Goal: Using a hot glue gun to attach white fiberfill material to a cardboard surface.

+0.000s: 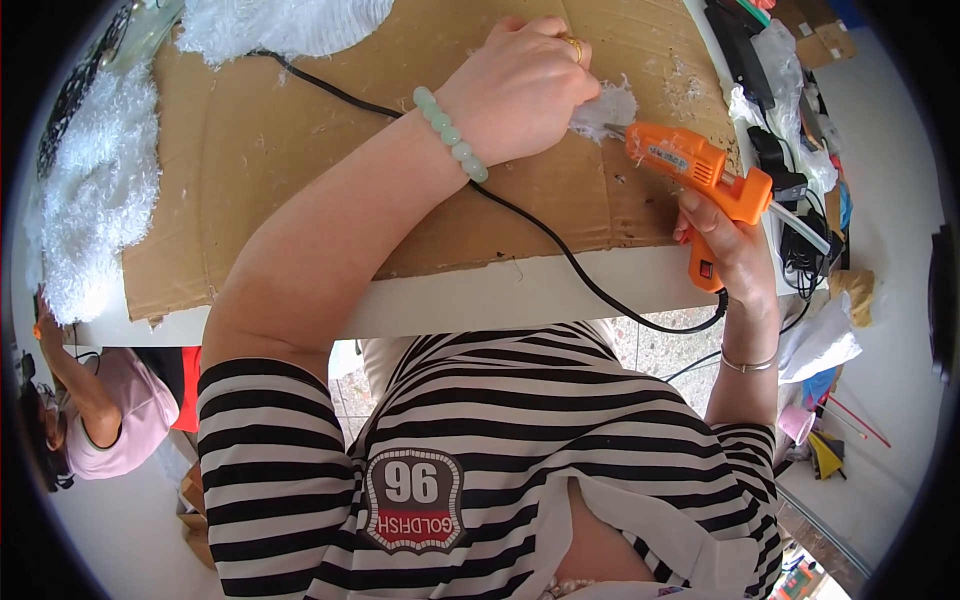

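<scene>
At the nozzle (pixel 616 129) of the orange hot-glue gun (pixel 676 155) sits a fuzzy white scrap (pixel 607 106). The right grip (pixel 728 240) wraps the gun's handle (pixel 706 262); left of the gun, the left grip (pixel 525 90) curls, its hold impossible to tell. Gluing seems in hand, calling next for a steady nozzle.

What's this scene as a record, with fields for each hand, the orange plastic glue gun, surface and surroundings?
Left hand: beside a small, fluffy white piece; contact unclear
Right hand: gripping the orange plastic glue gun by its handle
Glue gun: nozzle towards the white piece; black cord attached
Surface: brown cardboard sheet
Surroundings: shaggy white material, left
</scene>
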`<state>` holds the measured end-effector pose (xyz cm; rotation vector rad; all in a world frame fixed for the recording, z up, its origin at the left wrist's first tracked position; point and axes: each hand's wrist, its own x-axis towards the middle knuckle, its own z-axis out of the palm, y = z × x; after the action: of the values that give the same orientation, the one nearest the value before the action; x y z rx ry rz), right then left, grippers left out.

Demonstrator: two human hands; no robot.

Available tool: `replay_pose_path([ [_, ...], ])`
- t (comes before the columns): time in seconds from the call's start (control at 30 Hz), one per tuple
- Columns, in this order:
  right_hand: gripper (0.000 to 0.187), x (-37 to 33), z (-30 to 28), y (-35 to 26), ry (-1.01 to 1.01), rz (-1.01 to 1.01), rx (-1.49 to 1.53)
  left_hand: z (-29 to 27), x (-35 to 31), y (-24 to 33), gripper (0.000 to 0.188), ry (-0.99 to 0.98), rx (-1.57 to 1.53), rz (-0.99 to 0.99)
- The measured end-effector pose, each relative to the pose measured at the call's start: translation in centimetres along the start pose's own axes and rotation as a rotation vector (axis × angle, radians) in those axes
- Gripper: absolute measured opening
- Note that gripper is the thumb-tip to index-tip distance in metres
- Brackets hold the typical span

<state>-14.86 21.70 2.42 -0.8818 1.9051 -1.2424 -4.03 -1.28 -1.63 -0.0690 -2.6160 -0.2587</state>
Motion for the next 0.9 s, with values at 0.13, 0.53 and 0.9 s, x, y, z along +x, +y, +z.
replay_pose_path([
  [0.13,0.021,-0.1,0.6,-0.4,0.006,0.015,0.009,0.2,0.0,-0.2,0.013,0.037,-0.034,-0.014],
  [0.53,0.017,0.9,1.3,-0.6,-0.009,0.008,0.019,-2.2,0.7,0.1,0.011,-0.033,-0.183,-0.026],
  [0.9,0.018,1.7,1.8,-1.0,0.007,0.02,-0.037,-0.6,0.7,-1.0,0.019,-0.054,-0.159,-0.035],
])
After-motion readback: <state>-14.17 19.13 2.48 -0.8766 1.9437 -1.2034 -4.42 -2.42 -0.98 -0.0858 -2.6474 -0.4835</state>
